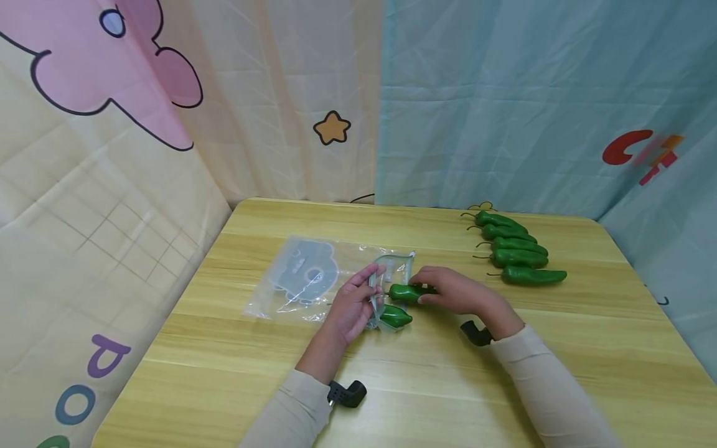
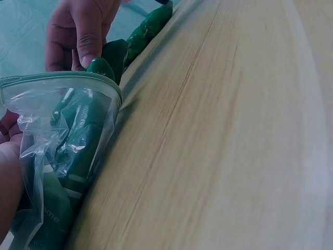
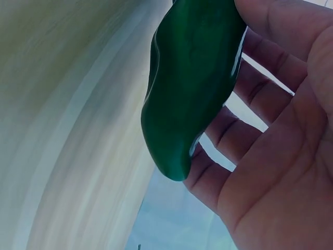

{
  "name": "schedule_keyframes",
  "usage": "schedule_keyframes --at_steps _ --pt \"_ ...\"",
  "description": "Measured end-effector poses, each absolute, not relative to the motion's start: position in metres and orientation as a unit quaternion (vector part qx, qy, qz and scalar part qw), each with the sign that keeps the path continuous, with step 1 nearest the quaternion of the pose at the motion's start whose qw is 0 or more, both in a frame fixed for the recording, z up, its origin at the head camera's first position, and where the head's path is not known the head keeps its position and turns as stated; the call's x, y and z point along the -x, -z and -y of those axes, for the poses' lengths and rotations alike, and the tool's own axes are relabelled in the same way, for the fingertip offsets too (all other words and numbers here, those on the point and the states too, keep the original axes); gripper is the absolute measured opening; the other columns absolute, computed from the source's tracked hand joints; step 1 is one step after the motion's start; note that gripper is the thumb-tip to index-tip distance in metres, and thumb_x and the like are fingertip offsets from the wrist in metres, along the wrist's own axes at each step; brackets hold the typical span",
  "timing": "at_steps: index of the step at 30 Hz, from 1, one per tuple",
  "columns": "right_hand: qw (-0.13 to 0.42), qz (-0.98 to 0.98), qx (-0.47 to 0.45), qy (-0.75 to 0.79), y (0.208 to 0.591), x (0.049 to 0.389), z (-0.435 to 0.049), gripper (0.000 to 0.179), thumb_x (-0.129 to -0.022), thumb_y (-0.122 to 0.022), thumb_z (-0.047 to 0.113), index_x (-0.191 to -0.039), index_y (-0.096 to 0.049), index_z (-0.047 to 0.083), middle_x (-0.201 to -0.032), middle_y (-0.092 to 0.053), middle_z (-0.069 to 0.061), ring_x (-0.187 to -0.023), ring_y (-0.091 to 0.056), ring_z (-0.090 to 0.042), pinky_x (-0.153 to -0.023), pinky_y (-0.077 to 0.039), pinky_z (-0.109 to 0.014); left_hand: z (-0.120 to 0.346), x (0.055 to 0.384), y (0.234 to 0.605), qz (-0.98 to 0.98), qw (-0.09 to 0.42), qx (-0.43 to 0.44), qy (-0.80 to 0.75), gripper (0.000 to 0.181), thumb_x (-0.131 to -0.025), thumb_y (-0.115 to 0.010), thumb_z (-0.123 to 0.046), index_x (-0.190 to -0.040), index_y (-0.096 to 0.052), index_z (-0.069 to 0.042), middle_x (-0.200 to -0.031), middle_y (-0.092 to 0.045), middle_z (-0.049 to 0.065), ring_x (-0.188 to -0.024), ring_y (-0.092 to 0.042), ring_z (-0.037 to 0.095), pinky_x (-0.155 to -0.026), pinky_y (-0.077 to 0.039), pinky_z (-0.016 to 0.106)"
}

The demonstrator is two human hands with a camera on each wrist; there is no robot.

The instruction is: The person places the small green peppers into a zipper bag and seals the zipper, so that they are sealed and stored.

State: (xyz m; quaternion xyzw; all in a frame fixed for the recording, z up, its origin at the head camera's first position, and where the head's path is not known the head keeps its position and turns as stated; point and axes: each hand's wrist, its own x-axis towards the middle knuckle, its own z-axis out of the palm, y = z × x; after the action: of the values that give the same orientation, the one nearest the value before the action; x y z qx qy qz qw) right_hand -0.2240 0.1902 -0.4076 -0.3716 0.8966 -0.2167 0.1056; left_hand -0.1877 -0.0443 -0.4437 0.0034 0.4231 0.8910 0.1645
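A clear zip bag [image 1: 305, 274] with a grey-blue printed shape lies on the table, its mouth turned to the right. My left hand [image 1: 353, 305] grips the bag near its mouth, thumb and fingers at the green-edged rim. One green chili pepper [image 1: 396, 316] rests at the opening, its tip toward the right; the left wrist view shows a long pepper [image 2: 83, 138] behind the plastic. My right hand [image 1: 456, 291] pinches another green pepper [image 3: 192, 83] between thumb and fingers, stem end toward the bag mouth.
Several green peppers [image 1: 520, 257] lie in a row at the right rear of the wooden table [image 1: 437, 386], stems pointing left. Printed curtains [image 1: 280, 112] hang behind the table and along its sides. Each wrist carries a small black camera [image 1: 350, 394].
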Motion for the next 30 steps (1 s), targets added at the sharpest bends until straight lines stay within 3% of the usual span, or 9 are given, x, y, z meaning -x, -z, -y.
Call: schedule_keyframes --at_steps 16,30 --pt "0.128 -0.884 0.379 0.241 0.414 0.230 -0.171 0.029 -0.088 -0.061 0.018 -0.116 -0.060 0.010 -0.106 -0.059 0.003 -0.096 -0.054 -0.012 -0.086 -0.046 -0.036 0.044 0.189 0.444 -0.416 0.166 -0.004 -0.894 0.048 -0.086 -0.043 0.009 -0.132 -0.047 -0.006 -0.135 -0.048 0.004 -0.083 -0.051 0.010 -0.067 -0.045 0.019" --pt "0.116 -0.878 0.382 0.264 0.422 0.231 -0.163 0.031 -0.089 -0.060 0.021 -0.118 -0.059 0.010 -0.108 -0.059 0.002 -0.095 -0.053 -0.013 -0.084 -0.045 -0.034 0.044 0.188 0.444 -0.415 0.167 -0.006 -0.894 0.048 -0.087 -0.042 0.009 -0.132 -0.046 -0.006 -0.136 -0.047 0.004 -0.083 -0.051 0.011 -0.067 -0.045 0.019"
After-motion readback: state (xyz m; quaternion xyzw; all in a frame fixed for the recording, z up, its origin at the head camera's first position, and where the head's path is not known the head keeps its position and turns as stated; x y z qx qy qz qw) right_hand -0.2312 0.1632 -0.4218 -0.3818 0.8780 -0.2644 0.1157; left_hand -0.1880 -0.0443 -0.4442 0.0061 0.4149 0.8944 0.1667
